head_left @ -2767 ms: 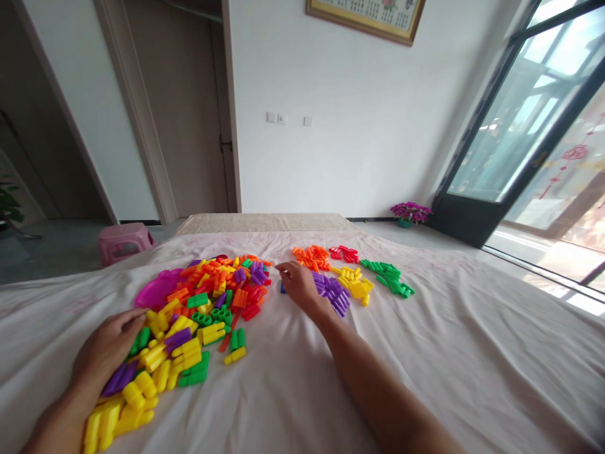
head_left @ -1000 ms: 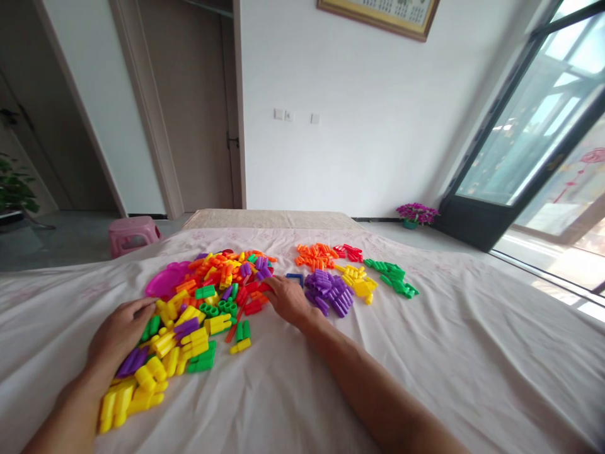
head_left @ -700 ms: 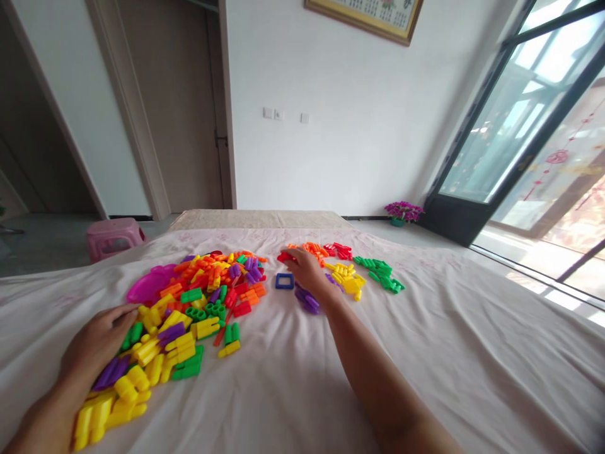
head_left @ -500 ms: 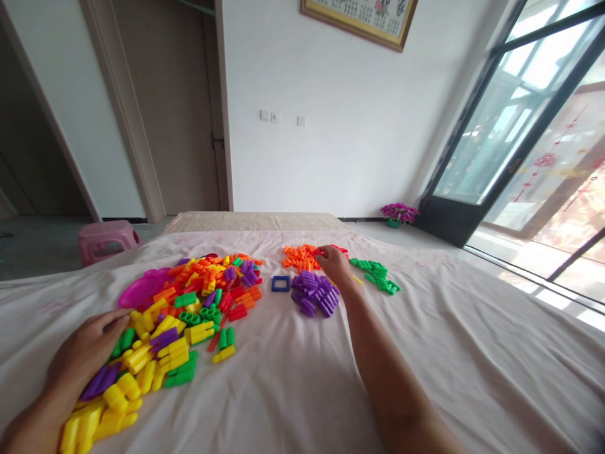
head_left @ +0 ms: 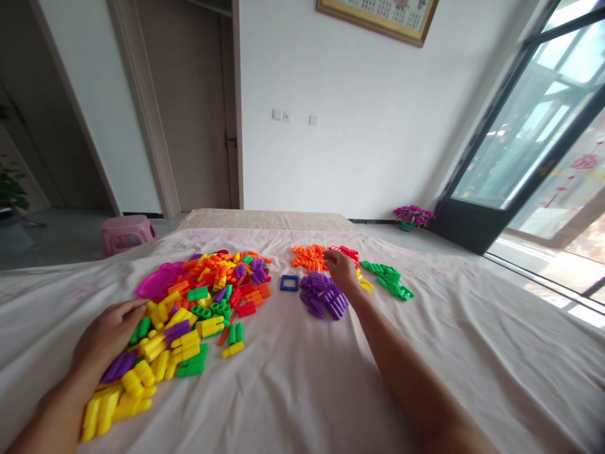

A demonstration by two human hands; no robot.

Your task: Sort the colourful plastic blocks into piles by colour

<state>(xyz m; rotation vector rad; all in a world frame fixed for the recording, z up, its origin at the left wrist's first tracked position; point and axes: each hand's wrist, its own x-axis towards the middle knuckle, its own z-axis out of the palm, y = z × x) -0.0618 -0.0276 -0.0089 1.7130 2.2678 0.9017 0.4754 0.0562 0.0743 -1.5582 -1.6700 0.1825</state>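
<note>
A mixed heap of yellow, green, orange, red and purple plastic pieces (head_left: pixel 186 343) lies on the left of the cloth. My left hand (head_left: pixel 111 328) rests against its left edge; what its fingers hold, if anything, is hidden. Sorted by colour on the right are an orange pile (head_left: pixel 308 257), a purple pile (head_left: pixel 324 295), a red pile (head_left: pixel 347 253), some yellow pieces (head_left: pixel 363 280) and a green pile (head_left: pixel 390 277). My right hand (head_left: pixel 341 268) is over the gap between the orange and red piles, fingers pressed together, their tips too small to read.
A blue square frame (head_left: pixel 289 283) lies between the heap and the purple pile. A magenta tray (head_left: pixel 158 282) sits behind the heap on the wrinkled cloth (head_left: pixel 293 391). Beyond the bed stand a pink stool (head_left: pixel 127 232) and a flower pot (head_left: pixel 407 226).
The view has turned slightly left, so everything sits further right. My right hand has drawn a little away from the red pieces, and more of the red and yellow ones shows.
</note>
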